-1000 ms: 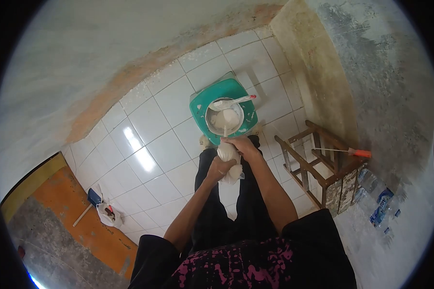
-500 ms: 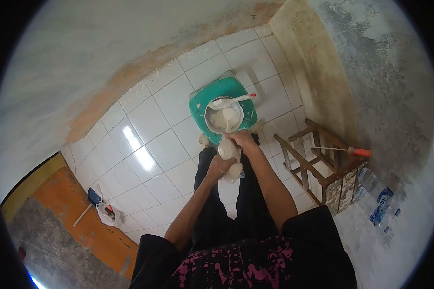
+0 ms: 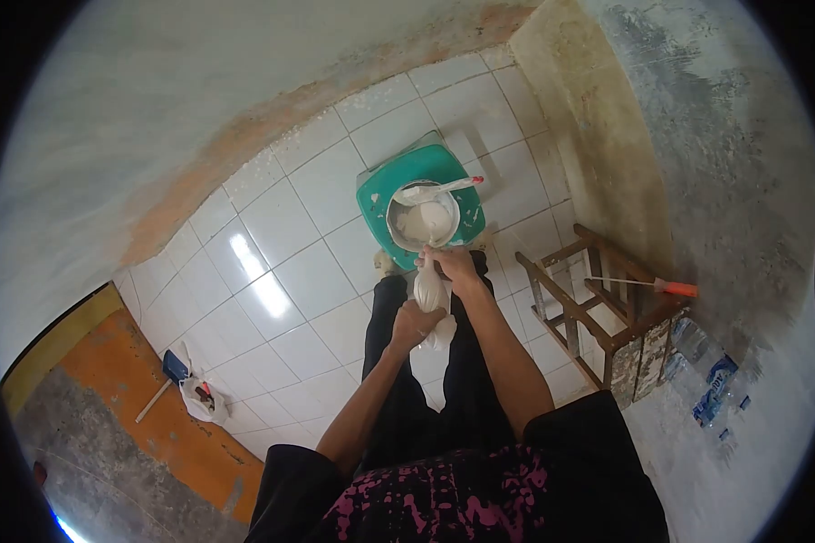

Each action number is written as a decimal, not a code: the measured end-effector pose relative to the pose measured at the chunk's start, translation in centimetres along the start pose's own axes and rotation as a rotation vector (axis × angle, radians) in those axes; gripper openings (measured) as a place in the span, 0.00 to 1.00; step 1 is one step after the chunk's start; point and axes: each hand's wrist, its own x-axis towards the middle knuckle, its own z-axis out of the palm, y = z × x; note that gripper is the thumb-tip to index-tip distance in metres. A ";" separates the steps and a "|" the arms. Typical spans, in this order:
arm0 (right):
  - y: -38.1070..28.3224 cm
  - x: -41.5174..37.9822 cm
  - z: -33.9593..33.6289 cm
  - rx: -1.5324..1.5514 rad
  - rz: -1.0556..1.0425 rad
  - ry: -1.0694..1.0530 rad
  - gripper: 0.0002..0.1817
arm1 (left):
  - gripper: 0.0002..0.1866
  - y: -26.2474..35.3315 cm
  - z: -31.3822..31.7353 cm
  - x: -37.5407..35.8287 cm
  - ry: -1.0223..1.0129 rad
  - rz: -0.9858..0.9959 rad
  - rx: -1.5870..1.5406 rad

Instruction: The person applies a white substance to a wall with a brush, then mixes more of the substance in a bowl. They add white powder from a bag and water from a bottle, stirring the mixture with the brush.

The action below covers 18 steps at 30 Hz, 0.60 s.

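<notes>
One tool [image 3: 439,190] across the bowl [image 3: 455,217]

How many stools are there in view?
2: a green stool by the person's feet, with the bowl on it, and a wooden stool off to the person's right. I see no sign of others hidden.

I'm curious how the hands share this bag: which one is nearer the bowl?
The right hand, its fingers at the tip of the bag; the left hand grips the bag's fuller part, farther from the bowl.
</notes>
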 end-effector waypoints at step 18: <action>1.5 0.4 -0.3 -0.065 -0.067 0.092 0.12 | 0.31 -3.0 1.5 1.8 0.107 0.007 0.219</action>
